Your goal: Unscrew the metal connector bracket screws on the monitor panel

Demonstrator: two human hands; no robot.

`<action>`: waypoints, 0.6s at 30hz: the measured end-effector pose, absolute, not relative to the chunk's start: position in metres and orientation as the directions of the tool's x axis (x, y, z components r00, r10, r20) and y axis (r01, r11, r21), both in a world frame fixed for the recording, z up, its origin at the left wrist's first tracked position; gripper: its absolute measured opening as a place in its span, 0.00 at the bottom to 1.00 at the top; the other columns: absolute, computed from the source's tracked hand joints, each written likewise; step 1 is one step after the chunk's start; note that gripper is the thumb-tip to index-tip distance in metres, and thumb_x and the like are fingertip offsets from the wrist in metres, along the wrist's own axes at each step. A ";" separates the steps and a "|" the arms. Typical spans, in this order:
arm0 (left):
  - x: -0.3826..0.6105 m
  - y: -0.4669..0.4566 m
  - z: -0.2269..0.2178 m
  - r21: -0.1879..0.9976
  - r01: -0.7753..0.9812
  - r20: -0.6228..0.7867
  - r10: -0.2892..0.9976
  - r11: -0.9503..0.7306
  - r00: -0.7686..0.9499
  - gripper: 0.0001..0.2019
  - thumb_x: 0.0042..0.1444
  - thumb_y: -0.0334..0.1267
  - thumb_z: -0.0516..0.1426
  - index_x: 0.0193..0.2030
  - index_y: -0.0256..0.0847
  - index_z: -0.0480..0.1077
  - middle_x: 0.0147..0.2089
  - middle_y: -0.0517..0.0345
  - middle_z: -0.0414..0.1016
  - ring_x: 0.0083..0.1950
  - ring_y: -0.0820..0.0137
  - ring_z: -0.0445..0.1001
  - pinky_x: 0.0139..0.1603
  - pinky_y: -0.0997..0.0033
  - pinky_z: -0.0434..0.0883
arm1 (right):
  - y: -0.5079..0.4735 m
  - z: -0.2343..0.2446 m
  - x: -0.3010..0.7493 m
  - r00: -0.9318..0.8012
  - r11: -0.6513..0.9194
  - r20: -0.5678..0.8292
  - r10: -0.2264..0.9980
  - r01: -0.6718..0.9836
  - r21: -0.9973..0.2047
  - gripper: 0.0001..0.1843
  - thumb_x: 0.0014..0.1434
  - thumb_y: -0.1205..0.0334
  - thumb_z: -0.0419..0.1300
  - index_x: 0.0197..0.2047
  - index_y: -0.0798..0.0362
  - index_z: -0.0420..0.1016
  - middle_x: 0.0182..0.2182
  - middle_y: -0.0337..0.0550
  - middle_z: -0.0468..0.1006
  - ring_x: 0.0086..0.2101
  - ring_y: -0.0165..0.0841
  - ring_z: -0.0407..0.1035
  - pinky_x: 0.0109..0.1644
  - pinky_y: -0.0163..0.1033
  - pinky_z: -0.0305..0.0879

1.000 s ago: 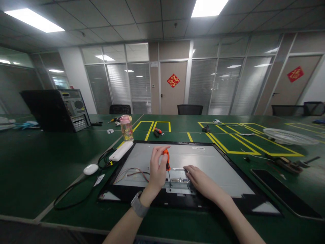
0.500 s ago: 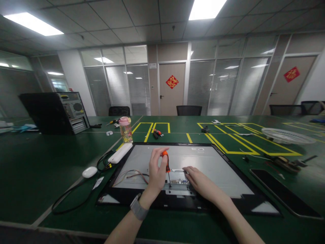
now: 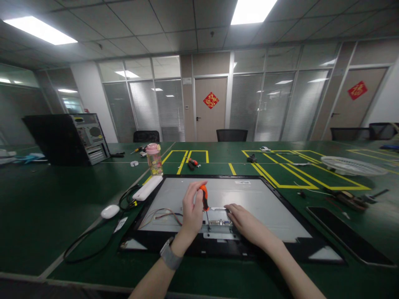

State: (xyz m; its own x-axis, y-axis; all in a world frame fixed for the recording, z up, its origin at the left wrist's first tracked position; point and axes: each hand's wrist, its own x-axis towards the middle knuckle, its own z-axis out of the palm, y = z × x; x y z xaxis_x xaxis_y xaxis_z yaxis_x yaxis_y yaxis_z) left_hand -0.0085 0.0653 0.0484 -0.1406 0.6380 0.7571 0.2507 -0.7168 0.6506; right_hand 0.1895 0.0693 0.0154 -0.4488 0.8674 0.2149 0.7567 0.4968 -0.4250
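Observation:
My left hand (image 3: 193, 207) is closed around the orange-and-black handle of a screwdriver (image 3: 204, 197). The screwdriver stands nearly upright, its thin shaft reaching down to a metal bracket (image 3: 218, 236) at the near side of a monitor panel (image 3: 268, 207). The tip's exact contact is too small to make out. My right hand (image 3: 245, 222) lies with fingers stretched out at the right end of the bracket, touching it. The panel lies flat, grey metal back up, in a black frame. Thin wires (image 3: 165, 214) run across its left part.
A white power strip (image 3: 148, 189), a cable with a white mouse-like piece (image 3: 109, 211) and a pink bottle (image 3: 154, 159) stand left. A black phone-like slab (image 3: 349, 234) and calipers (image 3: 352, 199) lie right. A computer case (image 3: 62, 139) stands at back left; another red-black tool (image 3: 192, 163) lies beyond.
The screwdriver handle has turned slightly in my left hand. My right hand stays in place on the bracket.

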 end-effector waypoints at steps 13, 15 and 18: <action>-0.008 0.065 0.048 0.625 0.305 0.778 0.604 -0.719 -0.172 0.14 0.65 0.38 0.48 0.46 0.42 0.74 0.40 0.55 0.70 0.42 0.66 0.69 0.44 0.69 0.67 | 0.069 0.017 0.189 -0.449 0.497 0.216 0.867 0.753 -0.430 0.19 0.68 0.61 0.45 0.54 0.57 0.70 0.50 0.56 0.74 0.51 0.43 0.68 0.56 0.45 0.61; -0.009 0.065 0.049 0.633 0.279 0.771 0.617 -0.722 -0.155 0.16 0.66 0.36 0.45 0.47 0.41 0.73 0.44 0.53 0.71 0.46 0.65 0.69 0.47 0.68 0.67 | 0.068 0.018 0.189 -0.447 0.494 0.212 0.869 0.755 -0.431 0.18 0.68 0.61 0.44 0.53 0.56 0.70 0.50 0.56 0.74 0.50 0.43 0.68 0.55 0.45 0.62; -0.009 0.065 0.049 0.645 0.248 0.763 0.627 -0.723 -0.158 0.16 0.65 0.34 0.45 0.48 0.40 0.73 0.44 0.52 0.72 0.47 0.65 0.69 0.49 0.67 0.66 | 0.068 0.018 0.189 -0.450 0.500 0.218 0.866 0.754 -0.427 0.18 0.68 0.62 0.45 0.53 0.57 0.71 0.50 0.56 0.74 0.50 0.43 0.68 0.55 0.45 0.62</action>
State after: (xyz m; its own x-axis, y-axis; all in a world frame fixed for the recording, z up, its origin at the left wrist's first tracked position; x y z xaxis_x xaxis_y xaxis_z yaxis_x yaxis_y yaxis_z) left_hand -0.0091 0.0655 0.0486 -0.1583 0.6268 0.7629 0.2479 -0.7227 0.6452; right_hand 0.1890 0.0675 0.0184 -0.4505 0.8657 0.2181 0.7539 0.4997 -0.4265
